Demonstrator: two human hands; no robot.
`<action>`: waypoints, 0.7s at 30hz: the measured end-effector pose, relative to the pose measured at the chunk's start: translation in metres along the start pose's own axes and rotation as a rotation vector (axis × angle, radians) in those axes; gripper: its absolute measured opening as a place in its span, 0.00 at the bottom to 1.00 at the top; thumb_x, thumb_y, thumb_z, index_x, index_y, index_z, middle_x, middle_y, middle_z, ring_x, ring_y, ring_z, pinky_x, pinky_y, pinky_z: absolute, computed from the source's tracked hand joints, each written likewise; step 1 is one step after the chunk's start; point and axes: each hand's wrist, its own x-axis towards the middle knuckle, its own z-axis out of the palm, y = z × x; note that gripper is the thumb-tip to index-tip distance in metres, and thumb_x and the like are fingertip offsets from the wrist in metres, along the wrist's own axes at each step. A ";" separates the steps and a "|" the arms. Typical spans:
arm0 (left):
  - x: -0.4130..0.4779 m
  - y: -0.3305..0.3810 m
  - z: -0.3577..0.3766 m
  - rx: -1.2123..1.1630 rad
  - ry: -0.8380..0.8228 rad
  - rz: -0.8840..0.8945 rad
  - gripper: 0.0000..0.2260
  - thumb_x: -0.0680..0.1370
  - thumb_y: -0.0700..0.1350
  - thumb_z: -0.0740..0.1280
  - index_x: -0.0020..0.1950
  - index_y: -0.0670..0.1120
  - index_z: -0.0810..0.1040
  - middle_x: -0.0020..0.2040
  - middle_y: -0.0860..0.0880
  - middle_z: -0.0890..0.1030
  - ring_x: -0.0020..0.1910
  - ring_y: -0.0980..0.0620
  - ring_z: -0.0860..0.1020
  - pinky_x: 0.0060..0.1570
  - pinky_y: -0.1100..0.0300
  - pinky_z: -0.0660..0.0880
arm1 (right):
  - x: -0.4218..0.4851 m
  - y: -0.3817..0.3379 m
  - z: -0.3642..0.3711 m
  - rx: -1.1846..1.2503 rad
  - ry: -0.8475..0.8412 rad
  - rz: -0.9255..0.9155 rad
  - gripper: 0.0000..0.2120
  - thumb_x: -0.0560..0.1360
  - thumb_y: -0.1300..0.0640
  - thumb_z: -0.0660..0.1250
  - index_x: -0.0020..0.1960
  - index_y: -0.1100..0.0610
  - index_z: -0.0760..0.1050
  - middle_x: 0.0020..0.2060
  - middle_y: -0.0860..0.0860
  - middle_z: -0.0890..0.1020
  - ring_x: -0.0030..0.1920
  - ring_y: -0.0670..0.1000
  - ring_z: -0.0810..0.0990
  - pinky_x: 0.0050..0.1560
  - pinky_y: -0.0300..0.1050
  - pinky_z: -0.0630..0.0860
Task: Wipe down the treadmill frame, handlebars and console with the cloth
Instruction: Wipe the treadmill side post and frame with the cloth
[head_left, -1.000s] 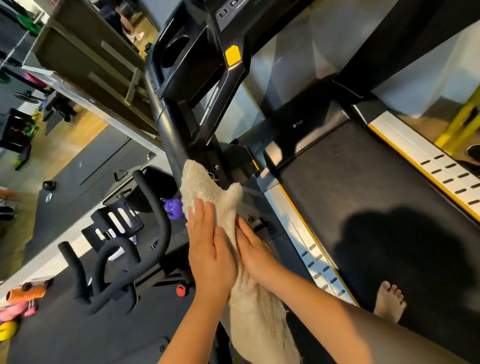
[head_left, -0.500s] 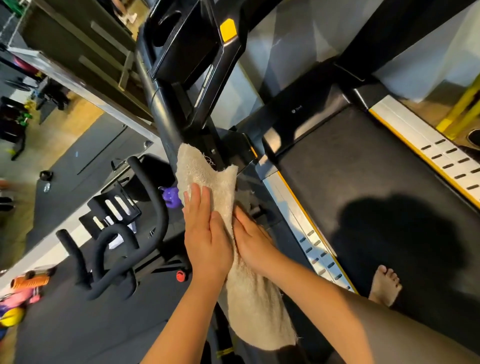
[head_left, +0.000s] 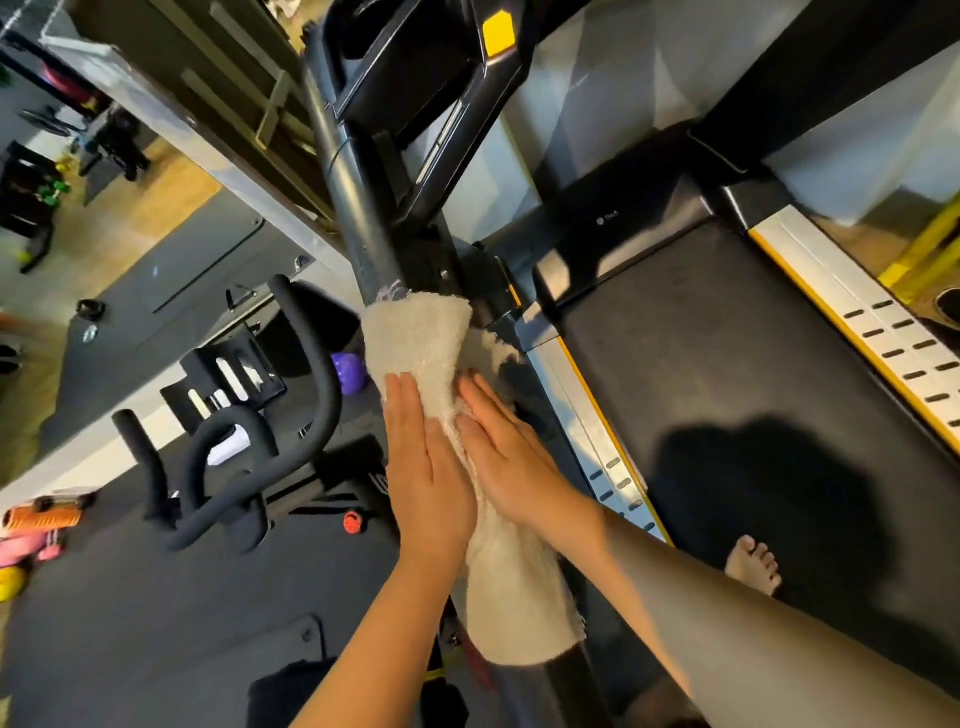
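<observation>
— Where are the hands?
— Near the centre. The left hand (head_left: 426, 467) and right hand (head_left: 506, 462) lie flat with fingers straight, pressing the cream cloth (head_left: 415, 338) from either side around the treadmill's upright post (head_left: 358, 208).
— And beyond?
— A bare foot (head_left: 753, 566) stands on the belt (head_left: 727, 364) to the right, and exercise-bike handlebars (head_left: 306, 374) sit to the left. Farthest up the post is what looks like the console (head_left: 410, 62).

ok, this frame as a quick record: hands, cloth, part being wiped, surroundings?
left hand: flat, fingers straight, pressing the cloth
right hand: flat against the cloth's other side
cloth: cream towel wrapped round the treadmill upright
treadmill upright: dark post, bare above the cloth
treadmill belt: black, bare foot on it
beside: exercise bike handlebars, left of the post
</observation>
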 end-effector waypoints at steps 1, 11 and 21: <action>-0.011 0.001 -0.001 -0.021 -0.012 -0.035 0.22 0.86 0.46 0.47 0.81 0.50 0.50 0.81 0.56 0.50 0.77 0.66 0.48 0.78 0.59 0.48 | -0.002 0.002 0.001 -0.005 0.000 0.012 0.22 0.83 0.44 0.48 0.76 0.36 0.50 0.77 0.37 0.50 0.76 0.39 0.49 0.74 0.39 0.46; -0.027 0.001 0.001 0.161 -0.073 0.150 0.26 0.83 0.53 0.44 0.81 0.48 0.46 0.81 0.52 0.46 0.80 0.55 0.41 0.77 0.61 0.42 | -0.029 0.008 0.006 0.029 0.039 -0.001 0.18 0.84 0.48 0.48 0.67 0.26 0.52 0.74 0.34 0.58 0.72 0.34 0.56 0.70 0.29 0.52; -0.005 -0.013 -0.003 0.089 -0.033 0.118 0.23 0.85 0.48 0.54 0.80 0.49 0.54 0.81 0.47 0.56 0.79 0.55 0.56 0.75 0.63 0.55 | -0.013 0.002 0.018 -0.310 0.290 -0.567 0.19 0.79 0.65 0.55 0.67 0.61 0.73 0.69 0.56 0.73 0.73 0.49 0.62 0.75 0.45 0.56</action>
